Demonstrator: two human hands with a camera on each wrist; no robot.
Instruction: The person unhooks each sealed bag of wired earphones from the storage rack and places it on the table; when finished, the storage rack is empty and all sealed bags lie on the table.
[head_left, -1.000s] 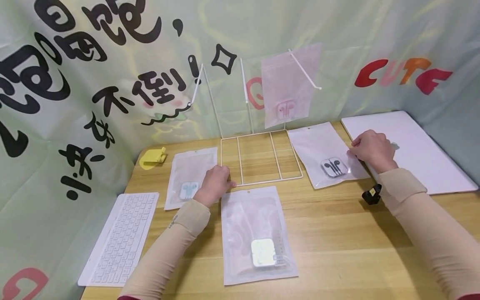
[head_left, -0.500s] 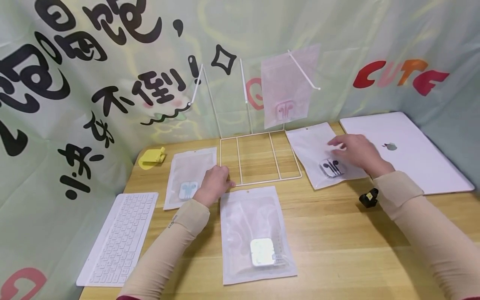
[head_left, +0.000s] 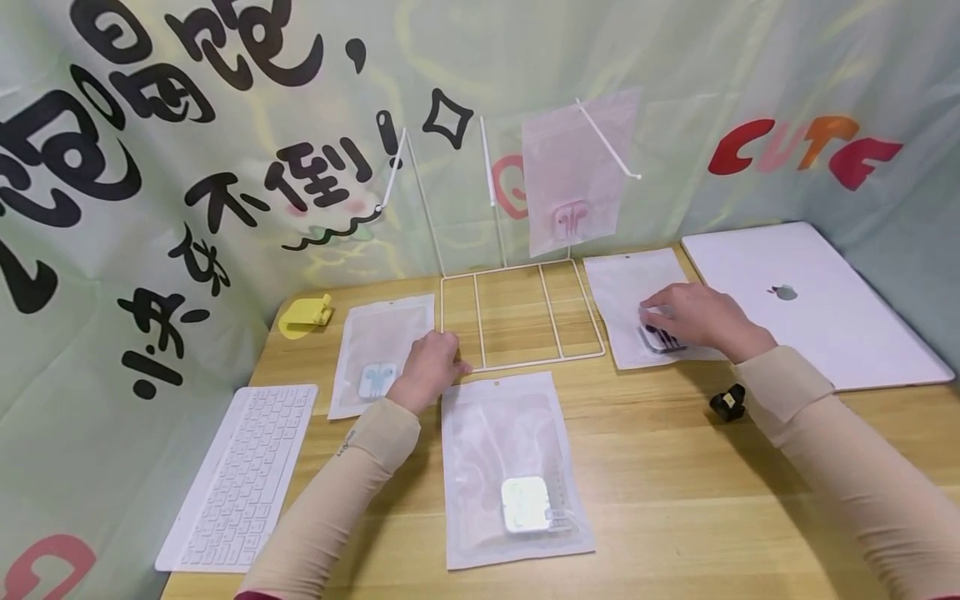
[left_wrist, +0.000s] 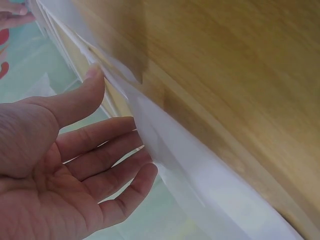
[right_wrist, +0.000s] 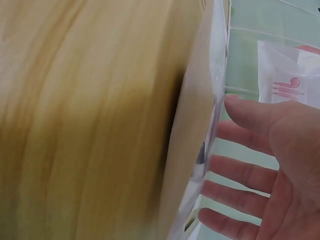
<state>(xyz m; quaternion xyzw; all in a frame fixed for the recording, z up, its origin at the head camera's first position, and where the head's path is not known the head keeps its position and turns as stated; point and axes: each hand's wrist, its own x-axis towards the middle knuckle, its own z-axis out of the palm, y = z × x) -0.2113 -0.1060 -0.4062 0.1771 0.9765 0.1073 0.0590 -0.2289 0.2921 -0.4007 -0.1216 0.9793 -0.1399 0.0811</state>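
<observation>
My right hand (head_left: pixel 692 315) lies over a white zip bag (head_left: pixel 637 279) holding a cased pair of dark earphones (head_left: pixel 662 340), covering part of the case. In the right wrist view its fingers are spread and fairly straight against the bag. My left hand (head_left: pixel 429 371) rests at the front left corner of a white wire display rack (head_left: pixel 517 364). The left wrist view shows that hand loosely bent, thumb near the rack's bar, fingertips at the edge of a bag. Beside it lies a bag (head_left: pixel 386 329) with pale blue earphones (head_left: pixel 377 381).
A pink earphone bag (head_left: pixel 573 167) hangs from the rack's right hook. Nearer lies another bag (head_left: pixel 502 433) with a white case (head_left: pixel 526 505). A keyboard (head_left: pixel 238 479), a yellow stand (head_left: pixel 306 313), a closed laptop (head_left: pixel 810 308) and a small black object (head_left: pixel 728 403) surround them.
My right hand has moved left from beside the laptop onto the dark earphone case. The bag under it has turned straighter and shifted slightly. My left hand has stayed in place.
</observation>
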